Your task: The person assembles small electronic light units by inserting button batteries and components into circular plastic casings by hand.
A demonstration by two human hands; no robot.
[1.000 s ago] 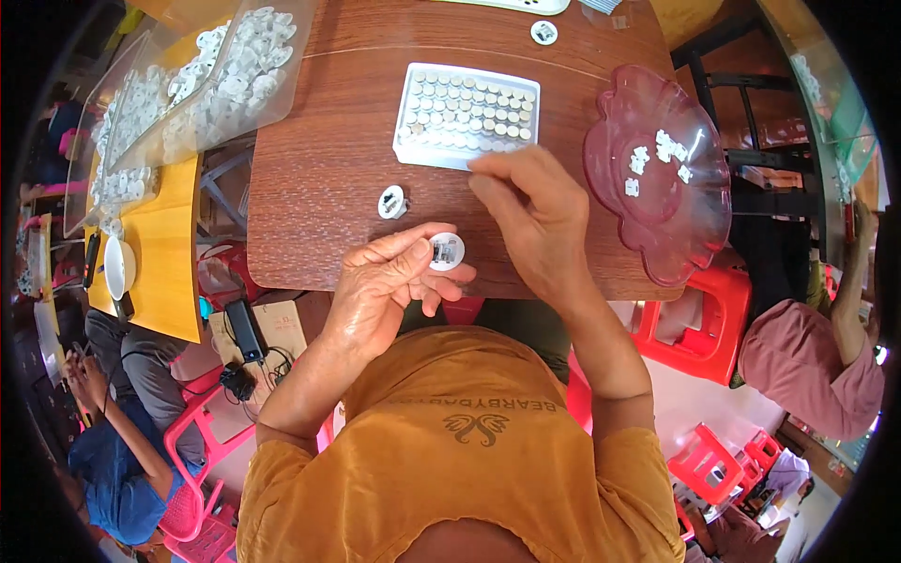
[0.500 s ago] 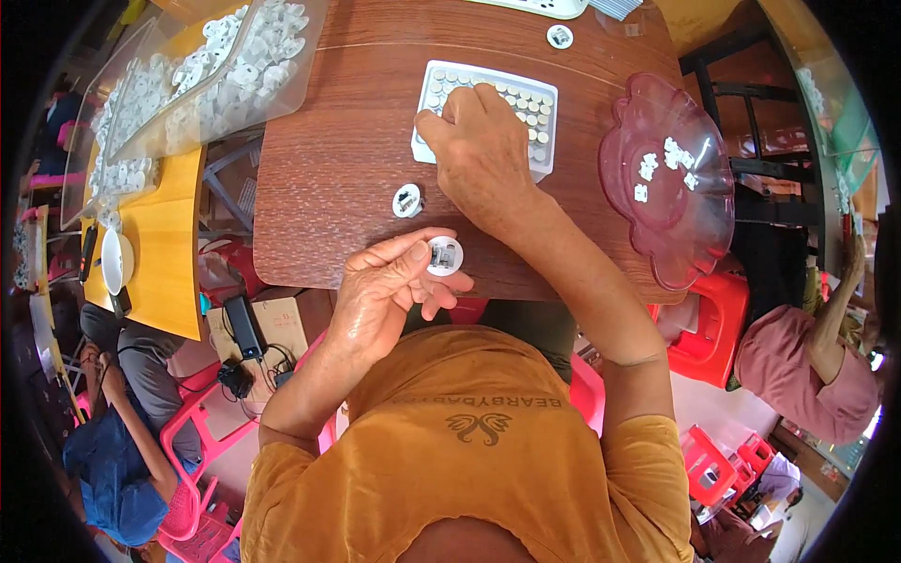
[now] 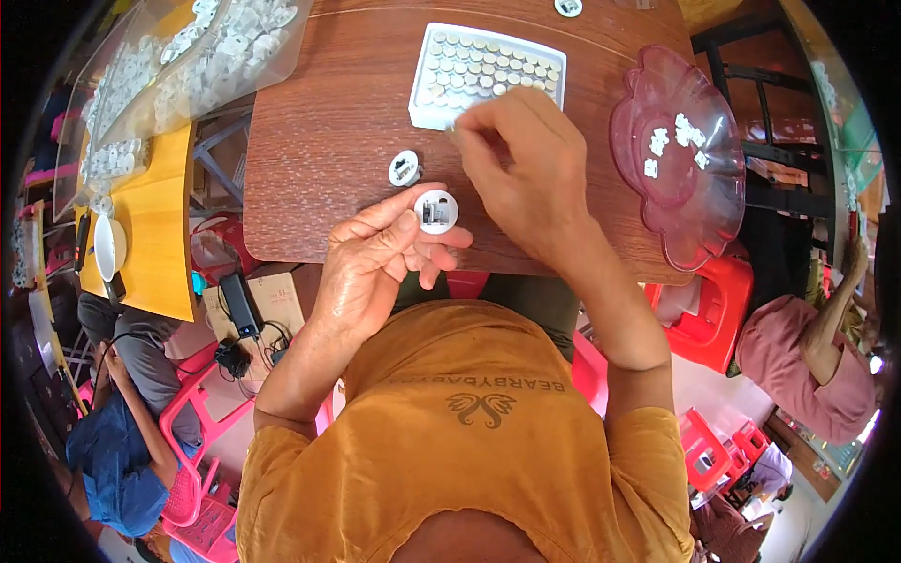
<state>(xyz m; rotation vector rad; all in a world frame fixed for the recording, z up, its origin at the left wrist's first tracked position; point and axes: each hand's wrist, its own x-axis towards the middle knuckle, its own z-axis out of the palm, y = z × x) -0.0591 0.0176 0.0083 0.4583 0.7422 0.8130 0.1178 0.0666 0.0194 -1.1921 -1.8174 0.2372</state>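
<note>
At your far left, one person in a blue top (image 3: 117, 464) sits low, and one white bowl (image 3: 109, 249) stands on a yellow table (image 3: 155, 225). Above it, a clear bin (image 3: 277, 70) holds a heap of white plastic parts, too jumbled to count. One black box (image 3: 241, 305) with cables lies on a piece of cardboard (image 3: 277, 298). On the brown table (image 3: 319, 159), three round white pieces are in view, counting yours: the first (image 3: 404, 168) lies tilted just beyond your left hand (image 3: 368, 249), whose thumb and forefinger grip the second (image 3: 436, 212) by its edge, cut-out side up, near the table's front edge. One white tray (image 3: 432, 120) holds dozens of small round discs (image 3: 481, 56) in rows, some hidden, so no exact count. Your right hand (image 3: 533, 167) is bent in front of the tray, fingertips close together; you cannot tell whether they hold anything. The third piece (image 3: 568, 7) lies beyond the tray. One dark pink plate (image 3: 671, 188) carries at least five small white bits (image 3: 650, 168), some bunched. One red stool (image 3: 721, 324) stands under it, and one pink-sleeved person (image 3: 798, 366) is farther right.
</note>
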